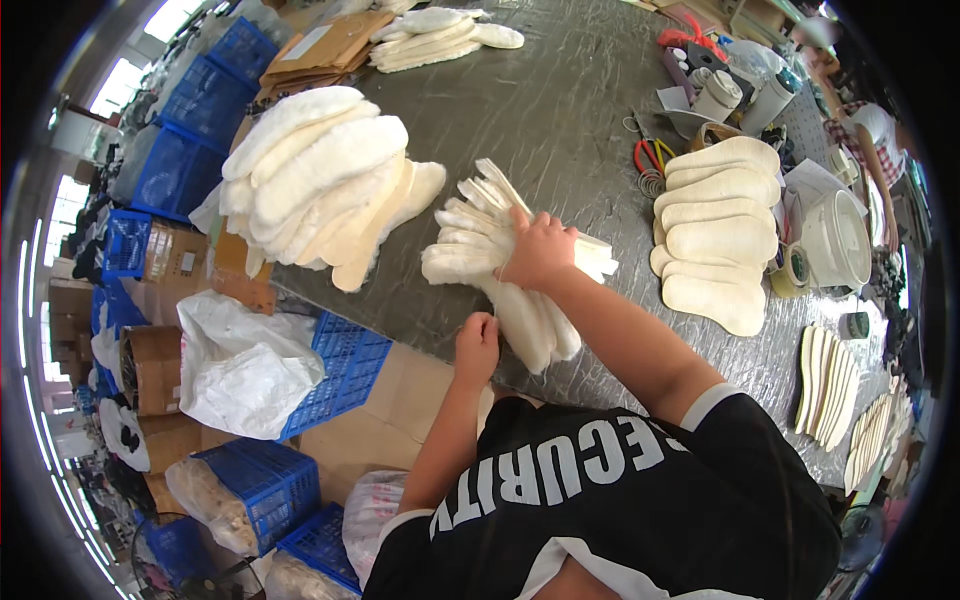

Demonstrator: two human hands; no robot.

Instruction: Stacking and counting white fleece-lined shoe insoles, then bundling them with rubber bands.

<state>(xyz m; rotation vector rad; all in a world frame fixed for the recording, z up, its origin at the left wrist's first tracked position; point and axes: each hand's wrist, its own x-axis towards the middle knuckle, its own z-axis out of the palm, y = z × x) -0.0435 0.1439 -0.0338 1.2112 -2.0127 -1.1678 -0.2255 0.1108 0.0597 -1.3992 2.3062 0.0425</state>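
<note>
In front of me on the table [590, 75] lies a fanned bundle of cream fleece insoles [465, 240]. My right hand [540, 252] lies across the bundle's middle, fingers curled over it and gripping it. A few fluffy insoles [530, 325] stick out toward me from under that hand. Just left of their near ends is my left hand [477, 345], closed in a fist by the table edge. Whatever may be inside its fingers is hidden. Further left rises a large heap of fleece insoles [330, 180].
Rows of flat cream insoles [720, 240] lie to the right, with more stacks [827, 385] nearer me. Behind them are scissors [655, 155], bottles [718, 95] and a clear bucket [838, 240]. Blue crates [345, 370] and a white sack [245, 365] stand left. Another person [875, 140] is far right.
</note>
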